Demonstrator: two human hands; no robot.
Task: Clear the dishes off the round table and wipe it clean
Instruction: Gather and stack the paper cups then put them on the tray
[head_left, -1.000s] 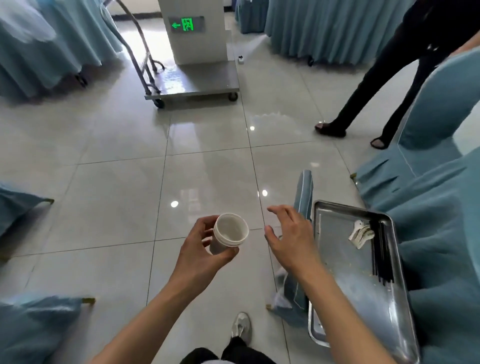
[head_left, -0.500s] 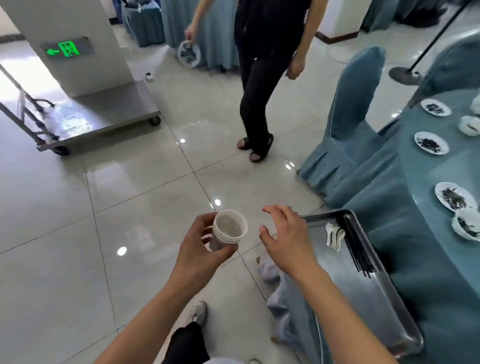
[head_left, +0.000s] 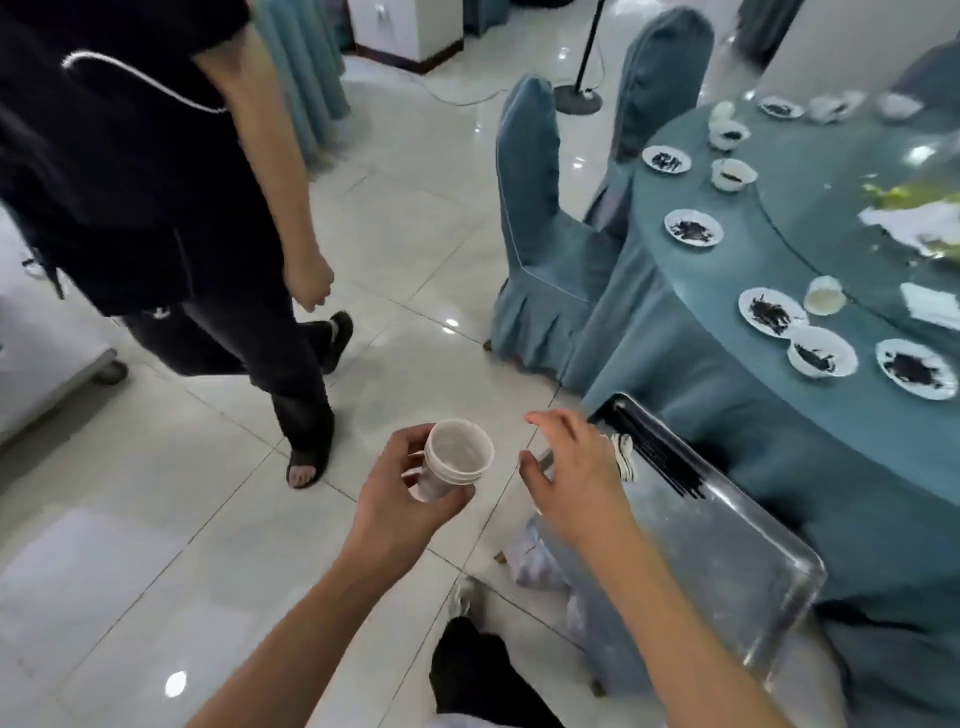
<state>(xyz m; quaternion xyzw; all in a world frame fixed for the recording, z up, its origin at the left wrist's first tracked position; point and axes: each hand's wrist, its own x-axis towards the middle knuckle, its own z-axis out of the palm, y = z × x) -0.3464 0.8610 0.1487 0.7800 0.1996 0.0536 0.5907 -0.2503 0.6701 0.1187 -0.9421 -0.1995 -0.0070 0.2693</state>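
A second person (head_left: 156, 208) in dark clothing stood on the tiled floor at the left, taking no visible part in the work. The left hand (head_left: 400, 499) held a stack of white cups (head_left: 457, 457) above the floor, fingers and thumb curled round its side. The right hand (head_left: 576, 478) hung just beside the stack, empty, fingers loosely spread, over the near left corner of a steel tray (head_left: 727, 561). The tray carried only black chopsticks (head_left: 654, 457) and a few white spoons (head_left: 626, 457) along its far edge; most of it was bare.

On the round table (head_left: 727, 322), at the right, clearing was judged barely begun. Several small plates (head_left: 693, 227) with dark scraps lay along its near edge, with bowls (head_left: 822, 352) and one cup (head_left: 824, 295) between and behind them. Scraps and paper lay further in. No cloth was seen, and wiping had not started.
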